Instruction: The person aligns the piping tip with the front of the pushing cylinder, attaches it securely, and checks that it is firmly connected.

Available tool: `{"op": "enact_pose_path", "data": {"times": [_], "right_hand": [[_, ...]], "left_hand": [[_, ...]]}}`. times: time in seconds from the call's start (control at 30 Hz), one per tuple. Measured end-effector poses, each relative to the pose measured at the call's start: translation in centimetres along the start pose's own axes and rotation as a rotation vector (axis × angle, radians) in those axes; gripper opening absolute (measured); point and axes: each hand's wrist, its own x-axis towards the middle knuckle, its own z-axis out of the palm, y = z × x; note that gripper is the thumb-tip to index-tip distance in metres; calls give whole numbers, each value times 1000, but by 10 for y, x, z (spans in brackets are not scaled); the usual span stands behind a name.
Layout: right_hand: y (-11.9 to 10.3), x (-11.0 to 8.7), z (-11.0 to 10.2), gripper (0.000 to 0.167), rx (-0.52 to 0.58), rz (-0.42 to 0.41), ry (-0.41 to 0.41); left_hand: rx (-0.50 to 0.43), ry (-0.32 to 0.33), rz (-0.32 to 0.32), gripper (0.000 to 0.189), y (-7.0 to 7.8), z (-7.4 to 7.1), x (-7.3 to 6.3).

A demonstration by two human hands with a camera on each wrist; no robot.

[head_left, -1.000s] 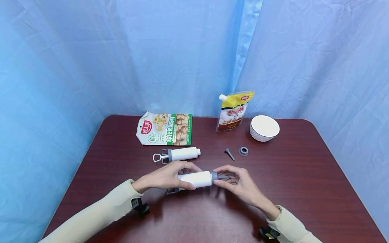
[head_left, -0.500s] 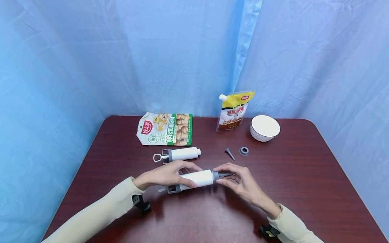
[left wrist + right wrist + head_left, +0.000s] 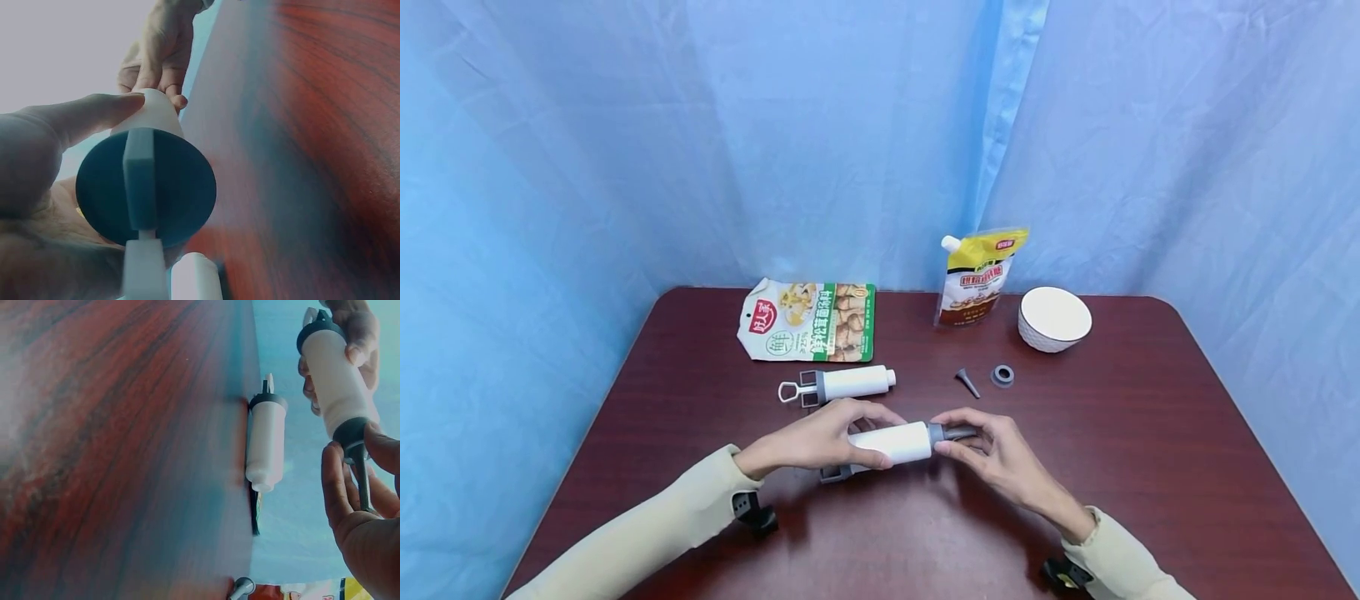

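Observation:
My left hand [image 3: 816, 435] grips the white barrel of an icing syringe [image 3: 904, 443], thumb on the near side. The syringe lies nearly level above the table, tip to the right. My right hand [image 3: 1003, 462] pinches the grey collar [image 3: 351, 432] at its front end, thumb and fingers on opposite sides. A slim grey nozzle [image 3: 361, 478] sticks out of that collar toward the right palm. In the left wrist view the dark round end cap [image 3: 103, 187] and pale plunger handle [image 3: 145, 269] face the camera. Left fingers hide part of the barrel.
Behind the hands lies a second syringe [image 3: 855, 382]. Further right are a loose grey nozzle [image 3: 967, 383] and a grey ring [image 3: 1002, 376]. A mushroom-printed packet [image 3: 808, 321], a spouted pouch [image 3: 977, 279] and a white bowl [image 3: 1055, 321] line the back, before a blue curtain [image 3: 850, 142].
The held syringe has shifted slightly right with both hands. Its rear plunger handle, showing half a second ago, is now hidden in the head view. The right hand keeps pinching the collar.

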Motion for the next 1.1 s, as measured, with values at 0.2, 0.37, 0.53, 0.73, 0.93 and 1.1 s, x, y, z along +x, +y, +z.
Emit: {"op": "enact_pose_path", "data": {"times": [0.2,0.37,0.53,0.73,0.93,1.1], "right_hand": [[0,2,2,19,-35,22,-2],[0,4,2,18,2,61,-10],[1,4,3,19,2,88,-25],[-1,4,4,17,-64,113,-26],[0,2,4,24,-25,76,-25],[0,2,2,29,47,55,-37]], "left_hand": [[60,40,9,43,-3,4,1],[103,76,30,43,-4,7,2],[137,95,49,44,-4,9,1],[159,90,61,46,-6,12,1],[145,75,49,45,-9,13,2],[104,101,37,44,-9,12,2]]}}
